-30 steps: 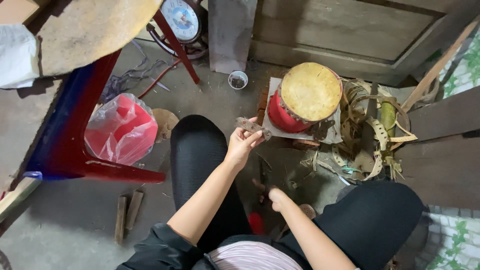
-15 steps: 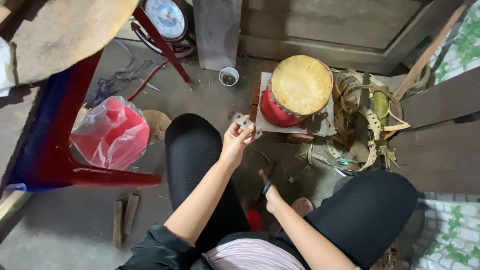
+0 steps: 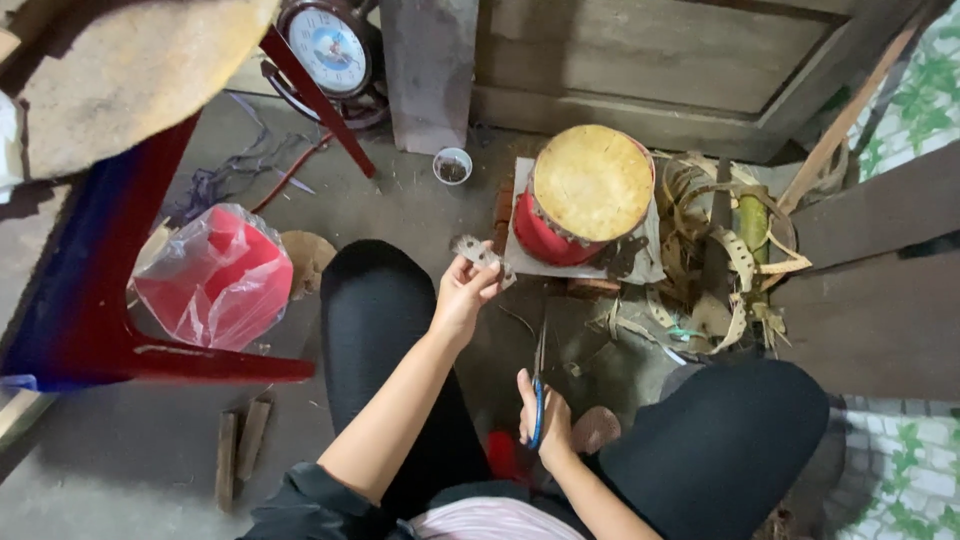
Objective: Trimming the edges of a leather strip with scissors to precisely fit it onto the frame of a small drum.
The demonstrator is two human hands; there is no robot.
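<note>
Overhead, a small grey scrap [image 3: 478, 250] is pinched in the closed left hand [image 3: 462, 295], near the red drum [image 3: 585, 195]. Blue-handled scissors [image 3: 538, 395] are gripped in the closed right hand [image 3: 545, 425] between the knees; the thin scrap could be dropped, being held only at the fingertips.

The left hand [image 3: 462, 296] pinches a small grey scrap [image 3: 478, 253], while the right hand [image 3: 545, 425] grips blue-handled scissors [image 3: 538, 390].

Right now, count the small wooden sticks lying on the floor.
2. Both wooden sticks lie side by side on the concrete, left of the person's left knee, below the red stool leg. Others may be hidden.
</note>
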